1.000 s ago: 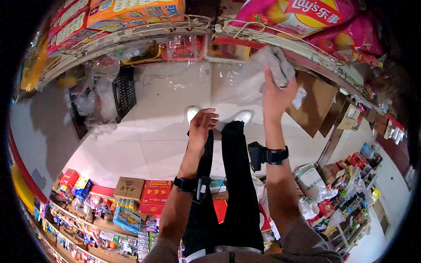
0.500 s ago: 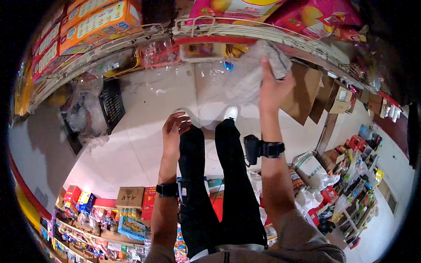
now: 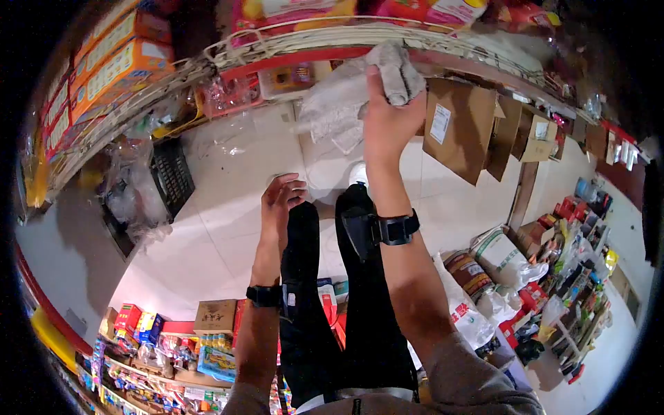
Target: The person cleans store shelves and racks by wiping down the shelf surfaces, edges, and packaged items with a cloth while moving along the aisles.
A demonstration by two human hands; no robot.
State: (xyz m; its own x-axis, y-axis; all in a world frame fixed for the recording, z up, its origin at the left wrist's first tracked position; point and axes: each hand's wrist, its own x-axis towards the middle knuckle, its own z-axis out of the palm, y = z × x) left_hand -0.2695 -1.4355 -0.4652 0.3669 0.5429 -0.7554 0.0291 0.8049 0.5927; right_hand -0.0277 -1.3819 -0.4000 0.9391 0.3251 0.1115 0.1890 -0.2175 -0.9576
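My right hand (image 3: 393, 114) grips a grey-white cloth (image 3: 335, 104), bunched at the top and hanging loose to the left. It is up by the front edge of a wire-edged shelf (image 3: 297, 43), where I cannot tell if the cloth touches the edge. My left hand (image 3: 282, 192) hangs over the floor above my left leg, fingers partly curled and apart, holding nothing. Pink and yellow packages (image 3: 297, 15) lie on the shelf above the cloth.
Cardboard boxes (image 3: 456, 128) stand right of the cloth. At left is a black crate (image 3: 173, 168) with clear plastic bags. Orange boxes (image 3: 114, 76) are stacked upper left. Behind me are shelves of packaged goods (image 3: 173, 353) and, at right, piled sacks (image 3: 505, 256).
My right hand and the cloth have shifted left along the shelf edge. The view has turned slightly to the right. My left hand stays nearly where it was.
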